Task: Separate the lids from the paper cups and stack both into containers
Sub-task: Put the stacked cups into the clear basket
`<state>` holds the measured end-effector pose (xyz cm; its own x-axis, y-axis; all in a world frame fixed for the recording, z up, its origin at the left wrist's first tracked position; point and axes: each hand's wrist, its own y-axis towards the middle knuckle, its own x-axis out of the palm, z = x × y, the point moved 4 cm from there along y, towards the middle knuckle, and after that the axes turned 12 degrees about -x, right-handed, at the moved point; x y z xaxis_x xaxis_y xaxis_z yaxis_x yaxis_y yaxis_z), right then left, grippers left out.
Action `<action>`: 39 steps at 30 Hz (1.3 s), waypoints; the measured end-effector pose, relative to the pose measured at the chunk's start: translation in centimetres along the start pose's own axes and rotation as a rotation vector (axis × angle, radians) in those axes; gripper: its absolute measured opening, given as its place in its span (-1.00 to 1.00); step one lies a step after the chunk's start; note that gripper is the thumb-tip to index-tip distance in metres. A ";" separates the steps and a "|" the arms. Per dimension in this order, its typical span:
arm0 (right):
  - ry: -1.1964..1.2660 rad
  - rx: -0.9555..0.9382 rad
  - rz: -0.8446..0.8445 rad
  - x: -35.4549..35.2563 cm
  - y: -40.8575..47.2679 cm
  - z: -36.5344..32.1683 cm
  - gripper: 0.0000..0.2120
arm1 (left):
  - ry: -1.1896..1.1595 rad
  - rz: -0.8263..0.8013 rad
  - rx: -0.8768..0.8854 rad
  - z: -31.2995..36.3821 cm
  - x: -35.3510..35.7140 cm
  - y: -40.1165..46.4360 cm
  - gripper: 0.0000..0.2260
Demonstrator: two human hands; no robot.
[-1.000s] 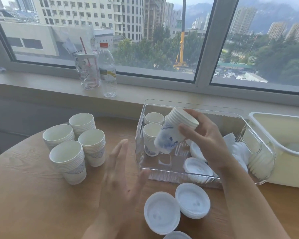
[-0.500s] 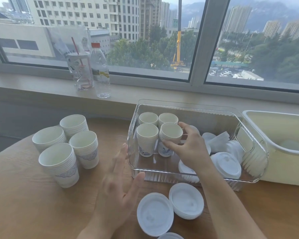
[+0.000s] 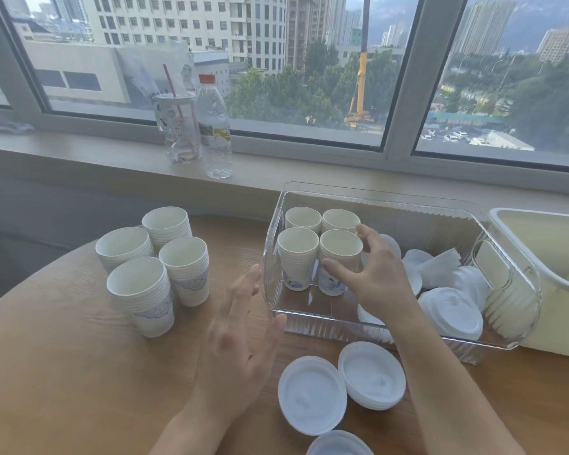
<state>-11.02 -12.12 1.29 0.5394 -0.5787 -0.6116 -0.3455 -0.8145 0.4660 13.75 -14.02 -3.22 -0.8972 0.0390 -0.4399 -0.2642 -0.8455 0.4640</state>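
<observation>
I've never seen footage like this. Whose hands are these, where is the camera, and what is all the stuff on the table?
There is no machine here: a person wears a camera on the head, so this one view looks forward and down at their own two hands. The right hand reaches into a clear plastic bin, its fingers loosely curved beside the front right cup stack, one of four stacks standing there; whether it touches is hard to tell. White lids lie in the same bin. The left hand hovers open, blurred, over the round wooden table. Four more cup stacks stand on the table to the left, and loose lids lie near the front. A cream tub sits at far right; a water bottle stands on the windowsill.
</observation>
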 end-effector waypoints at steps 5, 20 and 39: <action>-0.018 -0.247 0.192 -1.2 -0.3 -4.9 -0.32 | 0.135 0.217 -0.022 0.6 -4.4 -0.6 -0.47; 0.346 -0.341 -0.215 11.7 -5.0 -14.4 -0.29 | 0.043 0.405 -0.392 -7.1 -11.8 0.1 -0.11; 0.315 -0.234 -0.220 15.0 -1.5 -15.4 -0.20 | -0.090 0.512 -0.310 -5.6 -13.1 -0.3 -0.28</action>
<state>9.40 -18.98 1.25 0.8007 -0.3226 -0.5048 -0.0328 -0.8650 0.5007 27.55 -17.29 -1.86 -0.9132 -0.3802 -0.1468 0.3122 -0.8841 0.3478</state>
